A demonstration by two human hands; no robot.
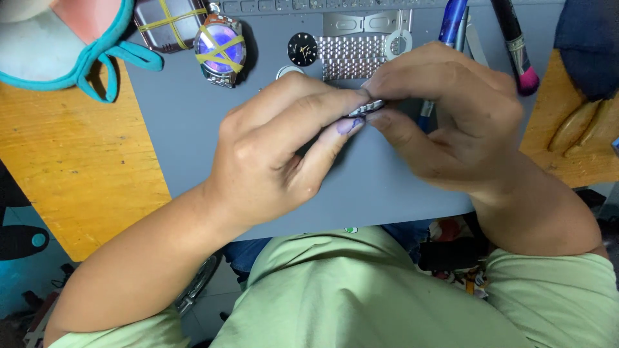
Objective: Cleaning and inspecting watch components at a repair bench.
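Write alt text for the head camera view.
Two bare hands, left hand and right hand, pinch a small piece of metal watch bracelet between them above a grey work mat. Behind lie a wristwatch, a black dial and a bracelet section.

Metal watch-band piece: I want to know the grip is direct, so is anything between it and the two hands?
Nothing visible. The left hand and right hand pinch the metal band piece straight between bare fingertips, above the grey mat.
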